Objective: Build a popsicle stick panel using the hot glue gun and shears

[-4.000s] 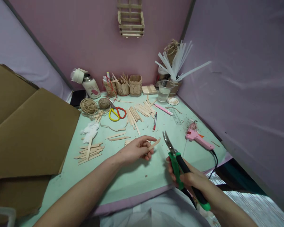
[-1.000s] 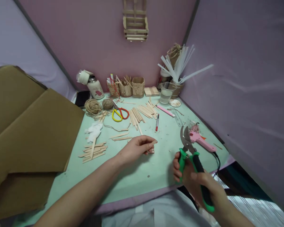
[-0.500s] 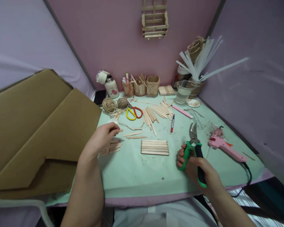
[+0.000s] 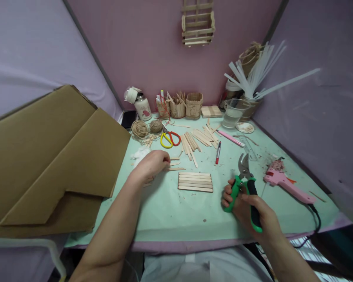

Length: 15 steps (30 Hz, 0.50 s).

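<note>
Pink wall (image 4: 135,51) behind pale green surface (image 4: 179,225). Left hand (image 4: 155,162) curled over loose sticks (image 4: 178,169), nearer to them than right hand (image 4: 250,203); their ends show just right of it, long axes roughly left to right. Whether it grips one, cannot tell. Right hand wrapped round green-handled shears (image 4: 245,171), blades parted, pointing towards wall. Flat stick panel (image 4: 195,182) lies on surface between hands; pink glue gun (image 4: 290,187) rests right of shears.

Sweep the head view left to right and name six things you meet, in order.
Brown cardboard box, bare left hand, flat rectangular panel of pale wooden sticks, slim red-and-silver pen, green-and-black-handled metal cutters, pink plastic glue gun.
</note>
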Each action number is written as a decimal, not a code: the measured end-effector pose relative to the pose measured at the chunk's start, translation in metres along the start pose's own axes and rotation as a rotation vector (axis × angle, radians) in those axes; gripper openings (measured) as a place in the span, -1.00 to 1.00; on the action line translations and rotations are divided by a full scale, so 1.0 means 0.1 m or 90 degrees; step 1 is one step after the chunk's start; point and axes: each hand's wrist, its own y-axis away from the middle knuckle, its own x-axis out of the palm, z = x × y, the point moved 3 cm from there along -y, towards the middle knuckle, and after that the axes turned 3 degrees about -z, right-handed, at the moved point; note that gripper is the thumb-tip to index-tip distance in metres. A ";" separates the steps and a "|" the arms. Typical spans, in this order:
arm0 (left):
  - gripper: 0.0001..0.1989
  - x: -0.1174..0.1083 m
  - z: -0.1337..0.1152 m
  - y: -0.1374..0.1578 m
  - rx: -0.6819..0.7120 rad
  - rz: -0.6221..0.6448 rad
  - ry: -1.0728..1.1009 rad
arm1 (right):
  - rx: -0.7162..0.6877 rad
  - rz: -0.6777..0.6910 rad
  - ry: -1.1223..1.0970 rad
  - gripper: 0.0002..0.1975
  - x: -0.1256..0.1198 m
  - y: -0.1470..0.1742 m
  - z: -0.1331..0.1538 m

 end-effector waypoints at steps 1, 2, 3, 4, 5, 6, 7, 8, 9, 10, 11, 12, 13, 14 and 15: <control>-0.81 0.04 -0.02 -0.03 0.010 0.013 0.011 | 0.001 0.001 -0.002 -0.61 0.00 0.00 0.00; -0.81 0.07 -0.03 -0.04 0.017 0.011 0.026 | 0.003 0.003 -0.004 -0.62 -0.01 -0.01 0.00; -0.81 0.09 -0.02 -0.05 0.017 -0.005 0.046 | 0.005 0.005 -0.007 -0.62 -0.01 -0.01 0.00; -0.80 0.10 0.00 -0.05 0.009 -0.034 0.069 | 0.007 0.008 -0.010 -0.63 -0.02 -0.01 0.00; -0.80 0.10 0.04 -0.04 -0.004 -0.069 0.089 | 0.008 0.010 -0.012 -0.63 -0.02 -0.02 0.00; -0.79 0.10 0.09 -0.04 -0.021 -0.104 0.108 | 0.008 0.012 -0.010 -0.64 -0.03 -0.02 0.00; -0.78 0.10 0.14 -0.03 -0.040 -0.134 0.121 | 0.007 0.015 -0.006 -0.65 -0.04 -0.02 0.00; -0.78 0.10 0.19 -0.02 -0.059 -0.157 0.128 | 0.007 0.021 -0.001 -0.66 -0.04 -0.02 0.01; -0.77 0.10 0.24 -0.02 -0.075 -0.172 0.132 | 0.007 0.028 0.002 -0.66 -0.05 -0.02 0.01; -0.76 0.09 0.28 -0.02 -0.088 -0.181 0.133 | 0.007 0.034 0.003 -0.67 -0.05 -0.03 0.01; -0.74 0.08 0.31 -0.02 -0.099 -0.187 0.133 | 0.009 0.038 -0.001 -0.67 -0.06 -0.03 0.00; -0.72 0.08 0.33 -0.02 -0.108 -0.194 0.131 | 0.012 0.040 -0.008 -0.68 -0.06 -0.03 0.00; -0.70 0.07 0.34 -0.02 -0.115 -0.203 0.128 | 0.014 0.038 -0.016 -0.69 -0.06 -0.03 0.00; -0.68 0.06 0.35 -0.02 -0.120 -0.216 0.123 | 0.017 0.033 -0.024 -0.69 -0.06 -0.04 -0.01; -0.69 0.04 0.34 -0.02 -0.120 -0.231 0.118 | 0.019 0.030 -0.031 -0.68 -0.07 -0.04 -0.01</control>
